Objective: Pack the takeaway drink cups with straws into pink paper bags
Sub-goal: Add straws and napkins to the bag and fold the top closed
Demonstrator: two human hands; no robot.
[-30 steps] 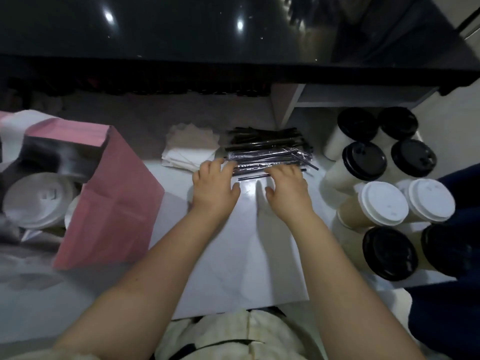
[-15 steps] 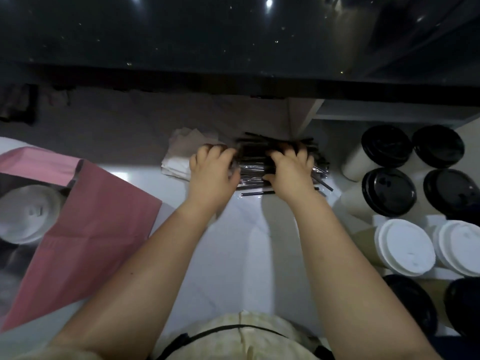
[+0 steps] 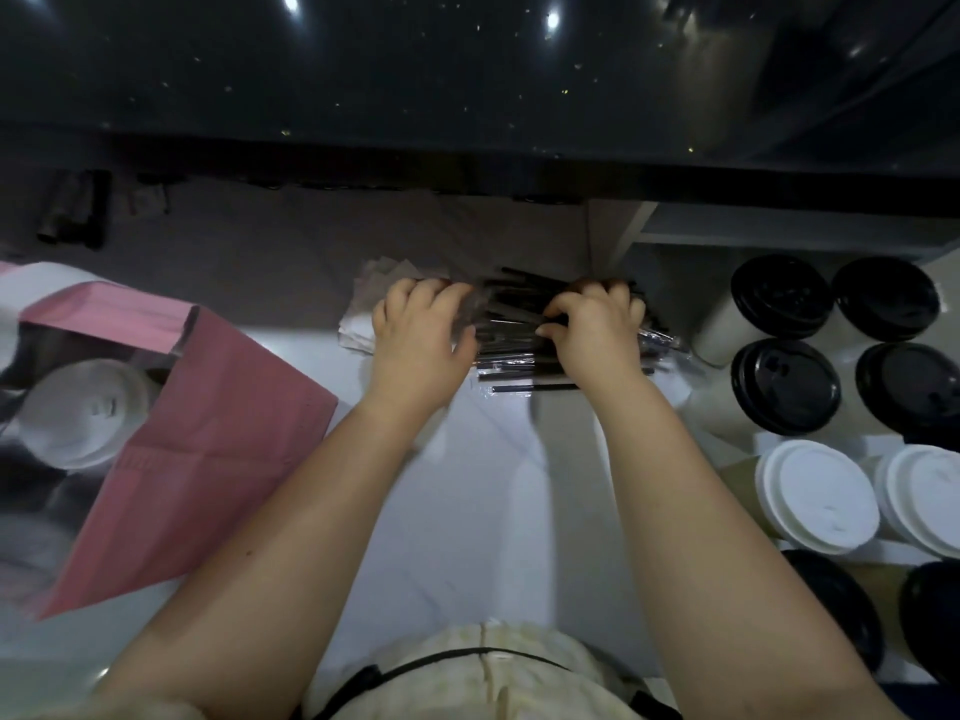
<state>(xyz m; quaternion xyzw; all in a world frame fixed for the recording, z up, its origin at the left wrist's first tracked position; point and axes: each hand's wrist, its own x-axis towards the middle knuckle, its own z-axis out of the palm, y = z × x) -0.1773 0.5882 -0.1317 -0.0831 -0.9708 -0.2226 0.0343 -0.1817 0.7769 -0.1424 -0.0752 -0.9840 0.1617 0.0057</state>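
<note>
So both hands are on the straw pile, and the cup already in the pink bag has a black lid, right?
No: the head view shows the cup in the pink bag has a white lid, not black. The left hand and right hand are indeed on the straw pile.

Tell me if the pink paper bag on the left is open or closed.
Open. The pink paper bag has its mouth gaping, and a white-lidded cup shows inside it.
</note>
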